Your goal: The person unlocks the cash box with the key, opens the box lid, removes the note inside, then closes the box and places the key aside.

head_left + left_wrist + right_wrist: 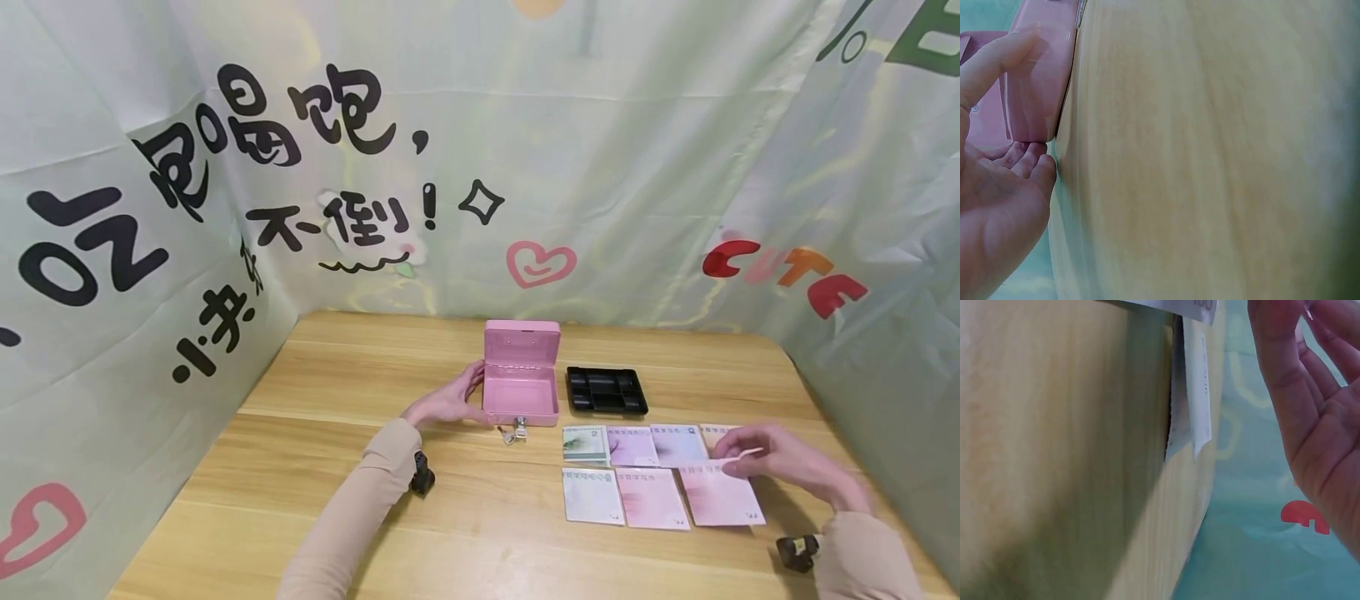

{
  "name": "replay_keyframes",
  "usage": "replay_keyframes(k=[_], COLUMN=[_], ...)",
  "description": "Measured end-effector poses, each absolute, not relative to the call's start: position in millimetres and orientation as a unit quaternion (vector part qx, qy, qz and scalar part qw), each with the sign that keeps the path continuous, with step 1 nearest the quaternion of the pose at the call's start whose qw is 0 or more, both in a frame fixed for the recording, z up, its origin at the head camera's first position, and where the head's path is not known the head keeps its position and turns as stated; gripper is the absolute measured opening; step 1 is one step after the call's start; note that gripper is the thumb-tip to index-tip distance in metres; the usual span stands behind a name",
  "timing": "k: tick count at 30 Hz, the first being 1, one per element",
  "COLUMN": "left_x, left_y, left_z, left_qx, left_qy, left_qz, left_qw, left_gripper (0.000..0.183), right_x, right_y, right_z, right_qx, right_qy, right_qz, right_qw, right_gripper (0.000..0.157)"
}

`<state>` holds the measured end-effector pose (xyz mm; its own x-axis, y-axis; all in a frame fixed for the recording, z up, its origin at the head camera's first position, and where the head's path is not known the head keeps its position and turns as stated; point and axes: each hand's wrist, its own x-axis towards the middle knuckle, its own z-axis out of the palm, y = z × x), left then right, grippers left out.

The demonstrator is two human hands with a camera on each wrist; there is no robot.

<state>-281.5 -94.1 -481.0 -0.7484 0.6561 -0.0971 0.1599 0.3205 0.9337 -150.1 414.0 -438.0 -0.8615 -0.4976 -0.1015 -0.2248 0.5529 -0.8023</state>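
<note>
A pink cash box (522, 392) stands with its lid up near the back of the table. My left hand (450, 398) grips its left side, thumb (999, 59) along one face and fingertips at the edge. Keys (508, 434) lie at the front of the box by the lock. My right hand (780, 462) pinches a pink banknote (723, 498) by its far edge; part of the paper curls up at the fingers. In the right wrist view, the corner of a note marked 100 (1200, 307) hangs over its shadow. Two rows of banknotes lie beside this hand.
A black compartment tray (607, 392) lies right of the box. The far row has a green note (585, 446), a purple note (632, 447), a bluish note (677, 444) and a partly hidden tan note (712, 433). Nearer lie a pale note (592, 497) and another pink note (651, 500).
</note>
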Motion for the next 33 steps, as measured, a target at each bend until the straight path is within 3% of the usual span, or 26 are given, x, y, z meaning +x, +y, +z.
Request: replay_keyframes(k=[33], left_x=[-282], left_y=[-94], left_z=[-482], left_qx=[0.269], left_qy=[0.77], left_qz=[0.527], left_qw=[0.239], left_gripper=[0.114], right_x=[-154], right_y=[414], right_z=[-453], right_qx=[-0.218], right_qy=[0.864], right_qz=[-0.423], right_qw=[0.166], right_gripper=[0.015])
